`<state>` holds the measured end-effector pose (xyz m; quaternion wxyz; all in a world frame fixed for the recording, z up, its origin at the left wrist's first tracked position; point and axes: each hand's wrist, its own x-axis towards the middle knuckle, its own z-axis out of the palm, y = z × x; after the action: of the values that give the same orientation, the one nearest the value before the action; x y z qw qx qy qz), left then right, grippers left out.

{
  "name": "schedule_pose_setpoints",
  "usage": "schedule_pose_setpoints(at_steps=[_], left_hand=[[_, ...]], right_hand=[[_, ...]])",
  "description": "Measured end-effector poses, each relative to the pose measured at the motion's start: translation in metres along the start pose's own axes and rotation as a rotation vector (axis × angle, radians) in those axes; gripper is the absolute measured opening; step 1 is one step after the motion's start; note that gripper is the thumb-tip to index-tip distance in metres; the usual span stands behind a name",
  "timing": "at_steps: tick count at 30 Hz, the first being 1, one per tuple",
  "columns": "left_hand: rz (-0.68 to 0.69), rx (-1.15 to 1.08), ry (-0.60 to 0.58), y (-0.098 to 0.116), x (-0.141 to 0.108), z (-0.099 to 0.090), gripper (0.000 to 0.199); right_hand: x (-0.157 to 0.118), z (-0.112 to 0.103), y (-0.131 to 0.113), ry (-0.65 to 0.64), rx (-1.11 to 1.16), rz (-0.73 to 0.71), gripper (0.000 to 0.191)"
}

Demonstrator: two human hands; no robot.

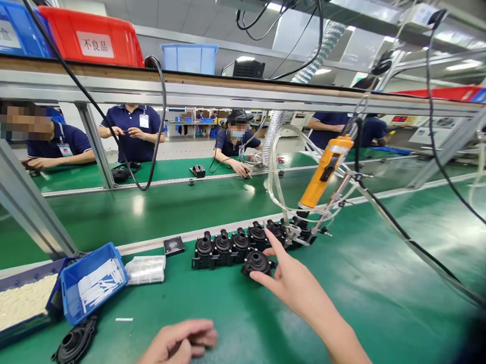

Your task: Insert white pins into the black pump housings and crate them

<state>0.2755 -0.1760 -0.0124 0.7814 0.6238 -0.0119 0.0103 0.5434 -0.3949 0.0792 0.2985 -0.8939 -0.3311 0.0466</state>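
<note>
My right hand (289, 275) has its thumb and a finger around the side of a round black pump housing (256, 262), with the index finger stretched past it. Just behind is a row of similar black housings (223, 245) on the green bench. Over the row's right end hangs an orange electric screwdriver (324, 172), its tip among metal fittings. My left hand (179, 344) hovers low over the bench, fingers loosely bent and apart from the thumb, with nothing visible in it. Another black housing part (74, 343) lies at the lower left.
A blue bin (69, 303) of white strips stands left, beside a dark tray (15, 330) of pale pieces. Near them are a clear plastic case (146, 269) and a small black block (173, 246). Cables hang from the overhead shelf (215, 89). Several people sit or stand beyond the bench.
</note>
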Motion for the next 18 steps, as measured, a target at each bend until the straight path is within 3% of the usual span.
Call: schedule_pose_setpoints(at_steps=[5,10,15,18], left_hand=[[0.025,0.187,0.352,0.003,0.012,-0.009,0.061],[0.025,0.281,0.389,0.008,0.013,-0.006,0.057],[0.035,0.291,0.406,0.006,0.013,-0.004,0.054],[0.039,0.300,0.415,0.006,0.013,-0.003,0.049]], right_hand=[[-0.009,0.016,-0.015,-0.083,0.031,-0.082,0.088],[-0.013,0.026,-0.018,-0.009,-0.221,-0.169,0.083],[-0.020,0.029,-0.016,-0.002,-0.439,-0.345,0.136],[-0.015,0.034,-0.014,0.022,-0.511,-0.400,0.152]])
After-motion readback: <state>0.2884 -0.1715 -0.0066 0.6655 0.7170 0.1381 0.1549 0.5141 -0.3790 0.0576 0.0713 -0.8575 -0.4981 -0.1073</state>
